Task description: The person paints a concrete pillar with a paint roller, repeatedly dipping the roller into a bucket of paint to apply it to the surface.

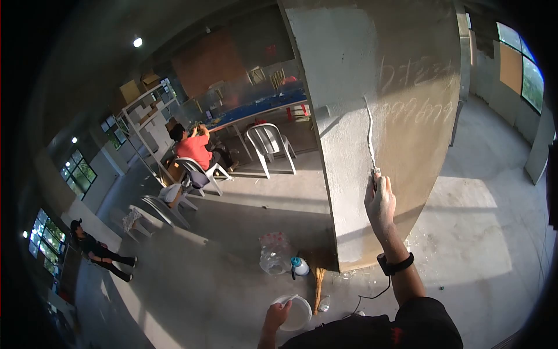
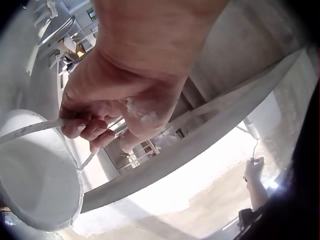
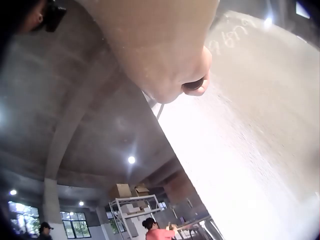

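My right hand (image 1: 381, 203) grips the handle of a paint roller, raised against a broad concrete pillar (image 1: 415, 151). A white-coated rod (image 1: 370, 134) runs up from the fist. In the left wrist view the pale roller sleeve (image 2: 253, 129) lies along the wall face. White paint covers the pillar's left part; its right part is bare grey-brown with chalk-like writing. Low down, my left hand (image 1: 278, 314) holds a white bucket (image 1: 308, 308) by its bail, fingers curled round the wire. White smears mark the left palm. In the right wrist view, my wrist hides most of the roller.
On the floor by the pillar are a straw broom (image 1: 318, 288), a spray bottle (image 1: 300, 266) and a clear plastic bag (image 1: 275, 253). A person in red sits at a blue-topped table (image 1: 261, 107); another person (image 1: 99, 253) stands at left. Plastic chairs (image 1: 270, 145) stand behind.
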`<state>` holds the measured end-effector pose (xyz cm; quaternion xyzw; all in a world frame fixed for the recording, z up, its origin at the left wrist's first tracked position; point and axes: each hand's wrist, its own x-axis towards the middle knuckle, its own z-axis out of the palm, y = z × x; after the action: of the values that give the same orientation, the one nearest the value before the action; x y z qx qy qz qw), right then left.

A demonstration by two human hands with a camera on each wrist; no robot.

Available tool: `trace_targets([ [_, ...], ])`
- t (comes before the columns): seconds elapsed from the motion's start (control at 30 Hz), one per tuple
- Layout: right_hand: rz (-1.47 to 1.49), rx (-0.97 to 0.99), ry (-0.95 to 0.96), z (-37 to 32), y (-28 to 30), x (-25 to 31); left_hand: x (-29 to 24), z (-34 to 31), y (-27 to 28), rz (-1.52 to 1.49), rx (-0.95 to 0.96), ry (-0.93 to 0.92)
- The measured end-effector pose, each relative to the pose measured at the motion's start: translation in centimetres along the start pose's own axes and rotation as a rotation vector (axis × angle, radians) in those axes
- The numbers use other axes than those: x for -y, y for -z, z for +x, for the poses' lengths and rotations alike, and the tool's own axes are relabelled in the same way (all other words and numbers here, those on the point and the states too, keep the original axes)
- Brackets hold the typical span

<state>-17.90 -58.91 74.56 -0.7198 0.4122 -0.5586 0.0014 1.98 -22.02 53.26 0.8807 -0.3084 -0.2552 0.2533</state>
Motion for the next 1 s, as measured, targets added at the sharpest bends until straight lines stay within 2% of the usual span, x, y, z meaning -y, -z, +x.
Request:
trace_targets([
  [0.27, -0.075, 0.18, -0.081, -11.3, 1.1, -5.5, -1.8, -1.1, 1.8, -0.033, -0.005, 0.132],
  [0.4, -0.136, 0.313, -0.144, -15.0, 1.6, -7.8, -2.3, -1.7, 2.3, -0.046, -0.027, 0.09],
  [0.63, 0.06, 0.424, -0.228, -19.5, 3.2, -10.8, -4.1, -2.1, 3.2, -0.127, -0.071, 0.083],
  [0.77, 0.217, 0.686, -0.285, -21.9, 4.1, -12.3, -3.9, -1.3, 2.9, -0.159, -0.087, 0.065],
  [0.8, 0.246, 0.824, -0.364, -20.9, 4.9, -11.1, -4.1, -1.0, 2.9, -0.204, -0.079, 0.111],
  [0.83, 0.271, 0.869, -0.344, -20.0, 5.2, -10.5, -4.3, -0.8, 2.9, -0.246, -0.069, 0.158],
  [1.0, 0.459, 1.25, -0.13, -17.2, 6.1, -6.9, -5.9, -0.5, 2.9, -0.307, -0.167, 0.154],
])
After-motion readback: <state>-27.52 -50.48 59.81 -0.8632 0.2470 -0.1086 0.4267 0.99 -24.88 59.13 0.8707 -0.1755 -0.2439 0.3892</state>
